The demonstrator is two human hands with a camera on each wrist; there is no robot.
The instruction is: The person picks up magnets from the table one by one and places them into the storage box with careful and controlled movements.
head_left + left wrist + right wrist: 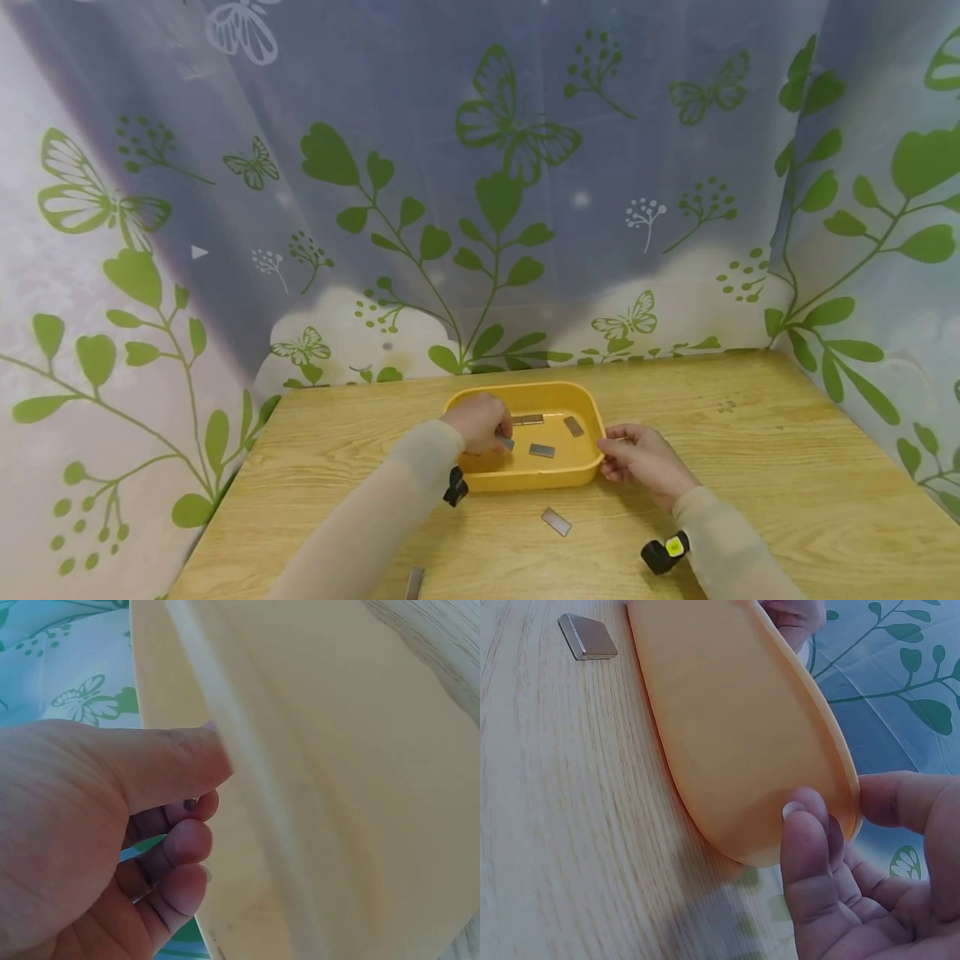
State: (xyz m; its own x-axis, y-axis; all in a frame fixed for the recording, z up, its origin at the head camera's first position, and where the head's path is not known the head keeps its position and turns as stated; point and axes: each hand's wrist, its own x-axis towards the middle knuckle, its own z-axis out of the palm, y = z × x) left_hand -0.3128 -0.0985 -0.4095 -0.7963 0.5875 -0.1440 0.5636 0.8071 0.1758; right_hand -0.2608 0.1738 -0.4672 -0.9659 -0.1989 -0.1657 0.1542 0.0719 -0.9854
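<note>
Mid-sort, I'd judge: left hand (480,421) pinches a metal plate (506,442) inside yellow tray (525,482), right hand (637,458) w/ fingers clamped on tray's rim (steadying it); next move needs a clean release, then grabbing the plate on table (557,522).

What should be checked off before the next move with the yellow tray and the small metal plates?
1. Right hand steadies the yellow tray: ok, its fingers grip the tray's right edge.
2. Left hand has a plate: ok, it pinches a metal plate over the tray's left side in the head view; the left wrist view does not show it.
3. Plates already in the tray: ok, three lie flat on its floor, apart from each other.
4. Loose plate on the table: not ok, it lies outside, in front of the tray.
5. Plate at the near table edge: cannot tell, it is cut off by the frame.
</note>
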